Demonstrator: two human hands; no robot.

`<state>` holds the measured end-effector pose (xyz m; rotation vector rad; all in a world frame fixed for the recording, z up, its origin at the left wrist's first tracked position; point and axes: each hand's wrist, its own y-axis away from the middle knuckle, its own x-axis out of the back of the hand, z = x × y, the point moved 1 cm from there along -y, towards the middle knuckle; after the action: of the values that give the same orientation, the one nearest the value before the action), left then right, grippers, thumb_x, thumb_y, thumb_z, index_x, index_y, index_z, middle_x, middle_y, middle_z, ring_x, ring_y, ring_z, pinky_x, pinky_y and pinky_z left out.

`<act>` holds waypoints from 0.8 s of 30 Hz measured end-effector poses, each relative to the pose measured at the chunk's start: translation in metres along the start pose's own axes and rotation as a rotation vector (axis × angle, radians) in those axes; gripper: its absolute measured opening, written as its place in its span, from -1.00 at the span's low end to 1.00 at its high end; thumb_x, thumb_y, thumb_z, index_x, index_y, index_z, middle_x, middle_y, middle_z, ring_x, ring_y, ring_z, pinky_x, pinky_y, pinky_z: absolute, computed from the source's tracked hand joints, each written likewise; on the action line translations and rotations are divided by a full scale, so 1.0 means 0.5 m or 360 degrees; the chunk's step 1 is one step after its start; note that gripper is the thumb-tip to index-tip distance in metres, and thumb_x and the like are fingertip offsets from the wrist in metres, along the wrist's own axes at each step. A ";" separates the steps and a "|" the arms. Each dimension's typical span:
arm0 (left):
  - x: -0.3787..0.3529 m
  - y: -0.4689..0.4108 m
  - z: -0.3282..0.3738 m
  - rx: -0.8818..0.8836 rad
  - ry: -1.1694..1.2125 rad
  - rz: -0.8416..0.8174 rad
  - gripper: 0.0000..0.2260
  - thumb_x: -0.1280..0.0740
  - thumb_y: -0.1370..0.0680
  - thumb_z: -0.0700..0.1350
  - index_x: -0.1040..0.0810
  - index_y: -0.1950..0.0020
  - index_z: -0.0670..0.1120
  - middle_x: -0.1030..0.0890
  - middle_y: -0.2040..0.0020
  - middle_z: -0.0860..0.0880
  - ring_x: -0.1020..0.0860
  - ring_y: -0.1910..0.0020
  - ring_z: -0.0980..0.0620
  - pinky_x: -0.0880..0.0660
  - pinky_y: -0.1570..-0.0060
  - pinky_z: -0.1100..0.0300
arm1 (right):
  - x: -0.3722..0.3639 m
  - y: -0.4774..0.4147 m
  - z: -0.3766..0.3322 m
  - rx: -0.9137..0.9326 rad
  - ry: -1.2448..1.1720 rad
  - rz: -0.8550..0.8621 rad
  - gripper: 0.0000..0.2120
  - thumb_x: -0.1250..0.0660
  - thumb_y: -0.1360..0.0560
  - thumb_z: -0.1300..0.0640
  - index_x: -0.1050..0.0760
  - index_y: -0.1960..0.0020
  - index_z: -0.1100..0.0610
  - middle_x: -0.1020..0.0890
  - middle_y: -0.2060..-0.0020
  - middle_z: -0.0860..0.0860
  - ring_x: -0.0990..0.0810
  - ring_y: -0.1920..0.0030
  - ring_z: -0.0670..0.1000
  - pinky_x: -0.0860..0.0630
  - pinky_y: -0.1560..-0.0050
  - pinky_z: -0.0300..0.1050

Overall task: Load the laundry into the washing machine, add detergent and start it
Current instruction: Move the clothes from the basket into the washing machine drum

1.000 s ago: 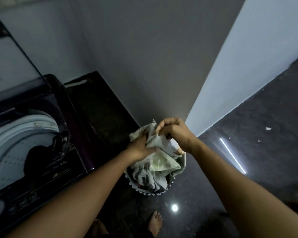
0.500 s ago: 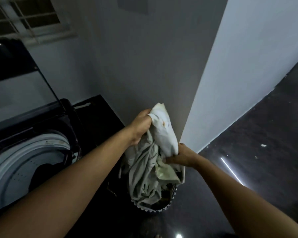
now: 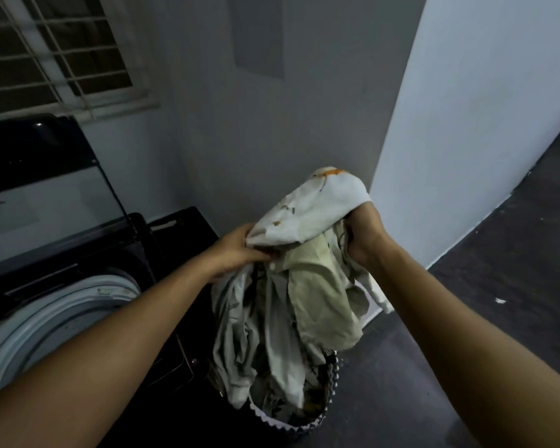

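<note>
A bundle of pale printed laundry (image 3: 282, 305) hangs lifted above a dark laundry basket (image 3: 307, 418) with a zigzag rim on the floor. My left hand (image 3: 236, 250) grips the bundle's left top edge. My right hand (image 3: 362, 234) grips its right top, partly covered by white cloth. The lower folds still trail into the basket. To the left stands a black top-loading washing machine (image 3: 136, 240) with its glass lid (image 3: 39, 189) raised and its white drum rim (image 3: 62, 305) showing.
A grey wall and a white wall corner (image 3: 401, 156) stand just behind the basket. A barred window (image 3: 52, 56) is above the washer. Dark tiled floor (image 3: 498, 286) stretches to the right.
Both hands have raised the laundry higher out of the basket. My right hand moved up to the bundle's top right. The view tilted upward.
</note>
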<state>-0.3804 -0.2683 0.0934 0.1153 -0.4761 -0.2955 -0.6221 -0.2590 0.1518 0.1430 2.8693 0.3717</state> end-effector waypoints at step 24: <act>-0.013 0.022 0.253 -0.0028 0.1543 0.0194 -0.48 -0.07 -0.70 -0.02 -0.72 0.28 -0.02 -0.69 0.23 -0.07 -0.66 0.25 0.01 -0.56 0.22 0.16 | 0.126 0.050 -0.001 0.0568 0.1120 -0.0281 -0.35 -0.60 -0.36 0.25 -0.45 -0.35 -0.06 -0.55 -0.26 -0.13 -0.54 -0.17 -0.23 -0.53 -0.23 -0.20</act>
<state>-0.4424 -0.2609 0.2044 0.1949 0.4801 -0.0971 -0.6816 -0.2273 0.1445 -0.2272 3.5780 -0.1745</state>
